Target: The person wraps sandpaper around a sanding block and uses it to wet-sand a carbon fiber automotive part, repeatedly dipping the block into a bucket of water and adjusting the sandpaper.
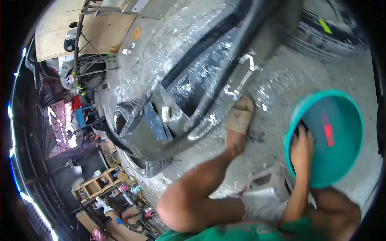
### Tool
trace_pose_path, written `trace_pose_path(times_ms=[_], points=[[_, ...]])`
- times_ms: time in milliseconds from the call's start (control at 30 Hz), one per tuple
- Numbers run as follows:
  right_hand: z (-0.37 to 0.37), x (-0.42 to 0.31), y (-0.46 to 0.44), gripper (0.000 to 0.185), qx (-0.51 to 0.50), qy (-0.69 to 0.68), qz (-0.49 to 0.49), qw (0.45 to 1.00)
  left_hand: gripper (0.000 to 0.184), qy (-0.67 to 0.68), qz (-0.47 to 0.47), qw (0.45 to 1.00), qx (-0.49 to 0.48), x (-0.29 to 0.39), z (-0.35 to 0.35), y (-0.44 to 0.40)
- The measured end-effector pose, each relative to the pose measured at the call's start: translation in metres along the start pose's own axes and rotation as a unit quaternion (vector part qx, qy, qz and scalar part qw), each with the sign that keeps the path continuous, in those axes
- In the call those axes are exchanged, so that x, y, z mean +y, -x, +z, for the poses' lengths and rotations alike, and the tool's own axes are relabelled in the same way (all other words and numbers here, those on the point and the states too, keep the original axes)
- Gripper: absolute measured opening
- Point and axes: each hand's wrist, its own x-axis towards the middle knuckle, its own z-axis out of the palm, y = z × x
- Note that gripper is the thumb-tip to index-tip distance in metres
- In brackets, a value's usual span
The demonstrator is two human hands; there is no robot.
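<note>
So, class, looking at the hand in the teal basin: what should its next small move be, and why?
Probably firm the right hand's grip on the dark item and raise it over the rim: the hand is down inside the teal basin, its fingers beside that item, while the large dark panel is outside.

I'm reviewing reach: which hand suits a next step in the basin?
Probably the right hand: it is inside the green basin, against a dark item. The left hand is out of view.
</note>
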Motion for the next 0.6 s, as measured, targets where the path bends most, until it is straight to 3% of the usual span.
trace_pose_path(times_ms=[100, 267, 533, 600], points=[[-0.009, -0.009, -0.004, 0.046, -0.054, 0.003, 0.054, 0.997, 0.036, -0.047, 0.013, 0.998, -0.033, 0.024, -0.002, -0.032], [-0.006, -0.011, 0.004, 0.045, -0.032, -0.01, 0.074, 0.997, 0.032, -0.097, 0.028, 0.994, -0.031, 0.021, -0.012, -0.042], [0.006, -0.005, 0.001, 0.04, 0.041, -0.004, 0.052, 0.998, 0.027, -0.087, 0.072, 0.991, 0.072, -0.001, -0.033, 0.024], [0.014, 0.009, -0.012, 0.042, 0.0, -0.019, 0.071, 0.997, 0.027, -0.058, 0.081, 0.991, 0.089, -0.031, -0.018, 0.059]])
